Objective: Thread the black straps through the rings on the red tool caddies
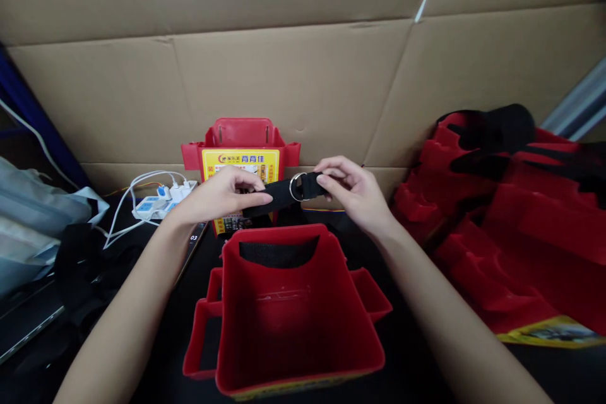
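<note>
Stretched between my hands is a black webbing strap (280,194) with a metal ring (298,187) threaded on it. My left hand (225,192) pinches the strap left of the ring, thumb on top. With thumb and fingers, my right hand (349,188) grips the strap's folded part just right of the ring. Below them stands a red plastic bin (298,309), its open top facing me, with side holders on both flanks. A band of black webbing (279,252) runs across the inside of its far wall.
Behind my hands stands another red bin (243,132) with a yellow label. Many red bins with black straps (525,221) are piled at the right. On the left lie a power strip (158,203) with white cables, a phone (193,243) and plastic bags (28,221). Cardboard (284,88) walls the back.
</note>
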{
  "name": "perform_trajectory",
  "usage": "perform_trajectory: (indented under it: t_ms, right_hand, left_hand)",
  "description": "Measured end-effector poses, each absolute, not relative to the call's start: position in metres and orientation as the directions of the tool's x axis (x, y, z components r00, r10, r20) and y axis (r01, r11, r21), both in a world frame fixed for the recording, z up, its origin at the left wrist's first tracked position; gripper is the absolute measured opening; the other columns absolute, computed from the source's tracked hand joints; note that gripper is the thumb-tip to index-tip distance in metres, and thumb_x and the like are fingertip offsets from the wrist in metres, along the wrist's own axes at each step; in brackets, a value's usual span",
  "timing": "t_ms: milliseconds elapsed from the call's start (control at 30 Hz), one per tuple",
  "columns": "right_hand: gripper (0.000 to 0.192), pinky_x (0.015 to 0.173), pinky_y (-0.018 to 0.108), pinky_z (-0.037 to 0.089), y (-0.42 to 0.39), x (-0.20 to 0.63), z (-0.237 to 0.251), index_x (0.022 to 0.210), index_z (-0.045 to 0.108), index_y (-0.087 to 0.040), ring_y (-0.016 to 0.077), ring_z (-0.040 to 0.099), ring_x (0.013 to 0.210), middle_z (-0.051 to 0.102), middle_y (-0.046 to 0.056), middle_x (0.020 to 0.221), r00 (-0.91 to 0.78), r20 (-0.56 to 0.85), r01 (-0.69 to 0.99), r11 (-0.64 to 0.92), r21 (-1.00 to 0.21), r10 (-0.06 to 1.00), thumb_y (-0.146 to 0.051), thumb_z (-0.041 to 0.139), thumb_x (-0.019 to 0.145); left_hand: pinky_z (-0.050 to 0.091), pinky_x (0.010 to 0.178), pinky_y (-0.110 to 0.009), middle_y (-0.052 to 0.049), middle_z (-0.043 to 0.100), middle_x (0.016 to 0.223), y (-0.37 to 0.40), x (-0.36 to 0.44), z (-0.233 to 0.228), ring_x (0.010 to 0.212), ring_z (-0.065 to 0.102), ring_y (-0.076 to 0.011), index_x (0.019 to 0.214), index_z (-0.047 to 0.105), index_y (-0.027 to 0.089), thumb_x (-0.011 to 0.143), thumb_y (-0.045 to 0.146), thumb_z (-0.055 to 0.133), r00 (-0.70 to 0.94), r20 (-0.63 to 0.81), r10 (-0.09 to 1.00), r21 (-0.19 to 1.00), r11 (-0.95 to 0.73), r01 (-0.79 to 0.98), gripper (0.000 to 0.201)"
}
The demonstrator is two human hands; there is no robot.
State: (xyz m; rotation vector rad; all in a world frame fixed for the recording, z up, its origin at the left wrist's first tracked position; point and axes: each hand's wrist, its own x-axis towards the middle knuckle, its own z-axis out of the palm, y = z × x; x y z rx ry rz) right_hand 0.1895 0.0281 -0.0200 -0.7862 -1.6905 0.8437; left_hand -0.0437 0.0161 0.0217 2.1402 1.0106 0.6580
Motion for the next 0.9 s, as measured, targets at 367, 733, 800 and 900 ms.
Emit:
perform_trajectory:
  t_ms: [367, 733, 800, 900]
  right_hand:
    - [0.022, 0.078, 0.030, 0.049, -0.004, 0.179, 0.000, 0.101, 0.063, -0.022, 0.0163, 0.060, 0.086, 0.063, 0.004, 0.098, -0.098, 0.725, 0.326, 0.710, -0.624, 0.682, -0.018, 0.057, 0.081]
    - [0.034, 0.088, 0.023, 0.045, -0.079, 0.192, 0.025, 0.110, 0.063, -0.021, 0.0138, 0.059, 0.101, 0.064, 0.002, 0.110, -0.886, -0.084, 0.406, 0.674, -0.617, 0.456, -0.009, 0.054, 0.080]
    - [0.029, 0.085, 0.021, 0.046, -0.085, 0.196, 0.021, 0.106, 0.064, -0.023, 0.0118, 0.061, 0.095, 0.066, 0.000, 0.104, -0.855, -0.041, 0.419, 0.641, -0.643, 0.517, -0.012, 0.050, 0.084]
    - [0.017, 0.074, 0.019, 0.047, -0.085, 0.206, 0.023, 0.092, 0.066, -0.021, 0.0099, 0.062, 0.080, 0.067, 0.000, 0.090, -0.700, 0.165, 0.419, 0.587, -0.693, 0.695, -0.021, 0.050, 0.086]
  left_hand:
    - [0.042, 0.060, -0.018, 0.001, 0.054, 0.073, -0.002, -0.042, 0.034, 0.065, 0.052, -0.0078, 0.081, 0.052, 0.018, 0.080, 0.027, 0.059, 0.178, 0.657, 0.732, 0.725, -0.679, 0.116, 0.012]
    - [0.045, 0.083, -0.028, -0.002, 0.067, 0.086, -0.076, -0.037, 0.048, 0.085, 0.058, -0.0145, 0.078, 0.062, 0.018, 0.088, 0.012, 0.045, 0.936, 0.017, 0.351, 0.265, -0.905, 0.334, 0.020]
    - [0.043, 0.090, -0.030, -0.001, 0.067, 0.097, -0.086, -0.038, 0.040, 0.096, 0.057, -0.0161, 0.078, 0.062, 0.018, 0.087, 0.012, 0.047, 0.948, -0.003, 0.319, 0.247, -0.918, 0.310, 0.019]
    - [0.042, 0.092, -0.028, 0.000, 0.066, 0.103, -0.093, -0.055, 0.039, 0.103, 0.055, -0.0162, 0.088, 0.062, 0.022, 0.084, 0.016, 0.053, 0.887, 0.195, 0.419, 0.327, -0.880, 0.344, 0.012]
